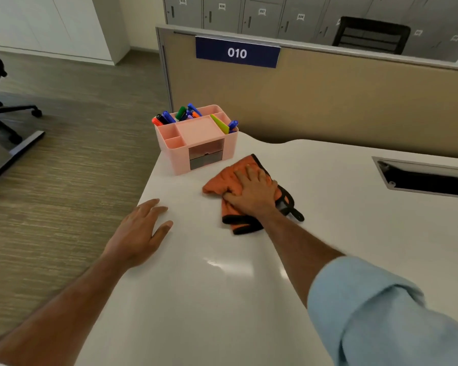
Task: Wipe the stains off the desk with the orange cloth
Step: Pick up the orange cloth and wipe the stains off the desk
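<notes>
An orange cloth with a black hem lies crumpled on the white desk, a little in front of the pink organiser. My right hand presses flat on top of the cloth, fingers bunching the fabric. My left hand rests palm down on the desk's left edge, fingers spread, holding nothing. I can make out no stains on the bare desk surface around the cloth.
A pink desk organiser full of markers stands at the desk's back left corner. A cable slot opens in the desk at the right. A beige partition marked 010 backs the desk. An office chair base stands on the floor to the left.
</notes>
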A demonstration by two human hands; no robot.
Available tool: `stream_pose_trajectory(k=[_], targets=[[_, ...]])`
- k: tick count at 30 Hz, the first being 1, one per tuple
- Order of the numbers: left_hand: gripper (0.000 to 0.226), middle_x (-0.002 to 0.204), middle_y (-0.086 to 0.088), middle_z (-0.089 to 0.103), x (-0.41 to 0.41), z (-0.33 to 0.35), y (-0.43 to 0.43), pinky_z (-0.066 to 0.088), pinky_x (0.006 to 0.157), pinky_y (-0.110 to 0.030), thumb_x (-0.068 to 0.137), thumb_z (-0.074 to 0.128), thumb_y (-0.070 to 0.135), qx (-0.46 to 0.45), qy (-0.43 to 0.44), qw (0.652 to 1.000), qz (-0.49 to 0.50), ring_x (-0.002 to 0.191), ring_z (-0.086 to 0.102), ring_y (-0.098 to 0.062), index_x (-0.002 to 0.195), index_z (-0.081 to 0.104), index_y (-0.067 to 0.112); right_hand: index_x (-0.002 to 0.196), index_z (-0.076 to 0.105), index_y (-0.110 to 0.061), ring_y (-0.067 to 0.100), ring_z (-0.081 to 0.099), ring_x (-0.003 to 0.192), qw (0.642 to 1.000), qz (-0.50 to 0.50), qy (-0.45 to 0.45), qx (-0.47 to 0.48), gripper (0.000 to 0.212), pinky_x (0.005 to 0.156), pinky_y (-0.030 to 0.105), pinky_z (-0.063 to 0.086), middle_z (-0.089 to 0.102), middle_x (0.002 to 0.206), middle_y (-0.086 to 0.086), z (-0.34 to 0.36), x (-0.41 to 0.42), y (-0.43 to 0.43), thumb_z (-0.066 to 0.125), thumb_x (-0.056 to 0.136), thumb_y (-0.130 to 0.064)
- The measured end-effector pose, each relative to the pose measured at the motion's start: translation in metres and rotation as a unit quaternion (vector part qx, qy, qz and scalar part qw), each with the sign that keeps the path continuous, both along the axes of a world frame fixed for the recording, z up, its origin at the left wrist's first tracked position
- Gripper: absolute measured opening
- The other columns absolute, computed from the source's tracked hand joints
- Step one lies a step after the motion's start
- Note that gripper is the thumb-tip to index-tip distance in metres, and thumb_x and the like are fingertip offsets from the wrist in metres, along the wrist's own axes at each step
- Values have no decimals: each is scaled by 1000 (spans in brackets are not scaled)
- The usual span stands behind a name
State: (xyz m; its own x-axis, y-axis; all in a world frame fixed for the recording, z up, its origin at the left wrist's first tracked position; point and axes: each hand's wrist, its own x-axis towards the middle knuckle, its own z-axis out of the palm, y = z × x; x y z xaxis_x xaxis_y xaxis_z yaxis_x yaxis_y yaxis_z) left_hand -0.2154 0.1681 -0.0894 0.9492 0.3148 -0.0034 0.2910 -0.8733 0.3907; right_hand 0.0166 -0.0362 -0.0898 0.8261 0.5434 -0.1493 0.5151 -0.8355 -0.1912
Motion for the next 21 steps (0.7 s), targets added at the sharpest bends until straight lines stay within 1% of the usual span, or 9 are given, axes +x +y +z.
stream_pose_trajectory(k=[2,5,9,11,13,14,15,18,21], targets=[[66,152,-4,39,-5,1,-3,31,114,-41,89,26,61,-6,-21,1000,5,140,36,-22,134,50,20,151,12,-38,36,9,148,1000,30,4,-3,85,114,66,8,8,164,2,0,-11,28,35,78,-77],[63,150,-4,42,-9,4,-1,33,112,-40,89,28,60,-5,-40,999,7,138,39,-22,132,52,20,149,20,-38,33,16,147,993,120,-14,18,79,113,64,14,16,162,-1,1,-48,42,41,79,-69],[64,149,-4,43,-7,5,3,32,111,-38,89,29,60,-16,-53,998,-2,138,39,-21,132,53,18,141,37,-43,25,21,145,968,240,-25,74,72,109,53,20,27,159,-9,-3,-93,6,50,72,-58],[64,150,-3,42,-5,5,5,32,111,-38,89,28,60,-16,-49,999,-5,138,38,-20,132,52,19,137,42,-44,20,24,145,957,273,-34,92,66,106,47,24,31,157,-12,-7,-100,-26,53,73,-55],[66,151,-2,41,-3,4,6,32,112,-38,89,25,62,-11,-38,999,-10,139,36,-19,134,51,21,136,43,-45,17,26,145,965,238,-48,101,67,106,47,27,32,156,-13,-7,-93,-57,50,71,-57],[67,151,-2,41,-3,4,7,31,113,-38,89,24,63,-10,-30,999,-13,140,36,-18,135,50,22,138,42,-45,17,25,146,974,196,-55,99,69,108,50,29,31,157,-12,-6,-84,-68,48,70,-59],[68,152,-2,40,-3,4,8,31,113,-38,89,23,64,-10,-24,1000,-15,140,35,-18,135,50,22,141,37,-45,18,22,147,983,151,-59,86,73,110,55,26,26,159,-11,-6,-74,-72,45,71,-62],[71,152,-2,40,-3,3,10,30,114,-37,87,22,66,-10,-11,1000,-16,141,35,-17,135,50,21,148,17,-44,26,7,150,997,65,-35,14,79,114,65,10,7,164,-5,-3,-46,-51,37,77,-72],[73,152,-2,40,-4,3,12,28,115,-35,87,22,66,-16,-3,1000,-24,141,34,-17,137,48,21,151,8,-40,33,-2,150,999,43,0,-5,84,113,69,0,-2,164,0,-3,-43,-2,33,80,-78]])
